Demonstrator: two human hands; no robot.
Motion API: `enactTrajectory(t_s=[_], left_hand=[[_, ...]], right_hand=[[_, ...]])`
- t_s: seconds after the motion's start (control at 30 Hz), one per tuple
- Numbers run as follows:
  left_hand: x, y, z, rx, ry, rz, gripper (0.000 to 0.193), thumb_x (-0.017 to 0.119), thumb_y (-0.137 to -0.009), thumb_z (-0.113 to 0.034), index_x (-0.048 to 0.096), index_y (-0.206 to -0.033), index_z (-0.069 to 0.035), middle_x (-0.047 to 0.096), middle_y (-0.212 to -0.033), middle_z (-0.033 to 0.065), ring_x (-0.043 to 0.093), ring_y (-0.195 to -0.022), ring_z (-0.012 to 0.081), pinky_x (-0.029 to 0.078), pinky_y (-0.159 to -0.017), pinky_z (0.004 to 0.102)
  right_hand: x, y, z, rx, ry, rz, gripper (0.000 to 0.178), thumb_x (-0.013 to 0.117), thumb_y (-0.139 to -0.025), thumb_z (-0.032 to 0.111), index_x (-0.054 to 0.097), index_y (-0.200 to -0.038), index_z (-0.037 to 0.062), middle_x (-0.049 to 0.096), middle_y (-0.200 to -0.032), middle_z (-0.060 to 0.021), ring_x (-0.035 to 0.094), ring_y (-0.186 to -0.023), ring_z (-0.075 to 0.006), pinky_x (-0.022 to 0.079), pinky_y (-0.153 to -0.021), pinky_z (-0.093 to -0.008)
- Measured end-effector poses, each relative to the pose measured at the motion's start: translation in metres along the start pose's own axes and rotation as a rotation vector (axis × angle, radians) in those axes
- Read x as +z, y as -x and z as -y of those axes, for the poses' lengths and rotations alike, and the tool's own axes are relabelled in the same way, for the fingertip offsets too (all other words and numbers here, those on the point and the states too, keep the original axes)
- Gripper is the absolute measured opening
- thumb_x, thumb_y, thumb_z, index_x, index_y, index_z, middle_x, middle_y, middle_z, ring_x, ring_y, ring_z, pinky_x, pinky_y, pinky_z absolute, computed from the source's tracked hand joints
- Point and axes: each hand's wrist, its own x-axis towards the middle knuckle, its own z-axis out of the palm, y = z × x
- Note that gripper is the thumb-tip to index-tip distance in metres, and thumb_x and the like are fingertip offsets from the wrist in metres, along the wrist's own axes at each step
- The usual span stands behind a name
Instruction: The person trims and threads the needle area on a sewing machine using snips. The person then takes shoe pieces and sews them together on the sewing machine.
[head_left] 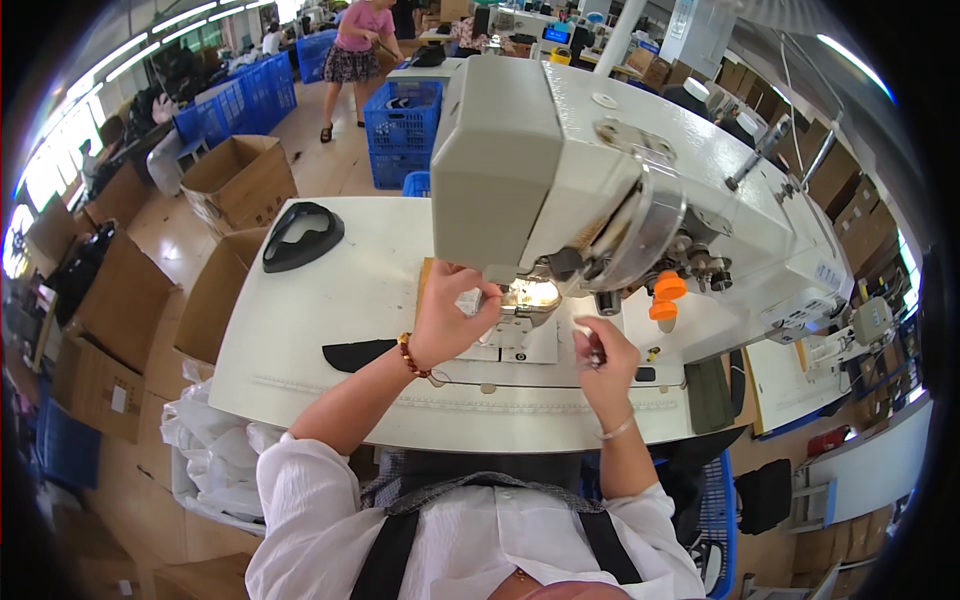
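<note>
A white sewing machine (500, 150) stands over the white table, its lit needle area (530, 295) between my hands. My left hand (452, 318) is just left of the needle, thumb and forefinger brought together in a pinch; what they hold, if anything, is too small to make out. To the right of the needle, my right hand (608, 362) is closed, with a small dark, shiny thing partly showing between its fingers. A flat black cut piece (358, 356) lies beside my left wrist. Farther back on the left rests a black padded piece with an opening (335, 232).
Orange knobs (668, 286) stick out below the machine's arm. Open cardboard boxes (240, 180) stand left of the table. White plastic bags (210, 450) fill a bin at the near left. Stacked blue crates (402, 125) and a person in pink (365, 28) are beyond.
</note>
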Motion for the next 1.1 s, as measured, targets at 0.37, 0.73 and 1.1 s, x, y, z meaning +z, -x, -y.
enactTrajectory(t_s=[0.37,0.73,1.1], left_hand=[[0.017,0.008,-0.020,-0.125,0.201,-0.003,0.011,0.067,-0.079,0.007,0.062,-0.082,-0.002,0.058,-0.098,0.0085,0.053,-0.099,0.0227,0.046,-0.083,0.0307],[-0.069,0.072,-0.007,-0.185,-0.513,0.397,0.019,0.080,-0.077,-0.010,0.073,-0.094,-0.006,0.067,-0.102,0.0123,0.060,-0.099,0.0316,0.045,-0.094,0.0424],[-0.084,0.112,0.034,-0.267,-0.706,0.764,0.071,0.080,-0.075,-0.004,0.052,-0.140,-0.002,0.055,-0.129,0.0189,0.051,-0.122,0.0379,0.042,-0.105,0.0436]], right_hand=[[-0.082,0.110,-0.117,0.443,0.636,0.080,0.023,0.073,-0.086,0.021,0.063,-0.106,0.0154,0.061,-0.089,-0.0064,0.063,-0.086,-0.0295,0.051,-0.069,-0.0446],[-0.114,0.138,-0.115,0.158,0.630,-0.059,0.028,0.071,-0.086,0.016,0.068,-0.114,0.0121,0.062,-0.110,-0.0083,0.057,-0.106,-0.0300,0.041,-0.095,-0.0459],[-0.330,0.350,-0.177,0.991,0.856,-0.139,0.029,0.072,-0.088,0.028,0.067,-0.105,0.0050,0.067,-0.102,-0.0151,0.063,-0.098,-0.0362,0.051,-0.084,-0.0456]])
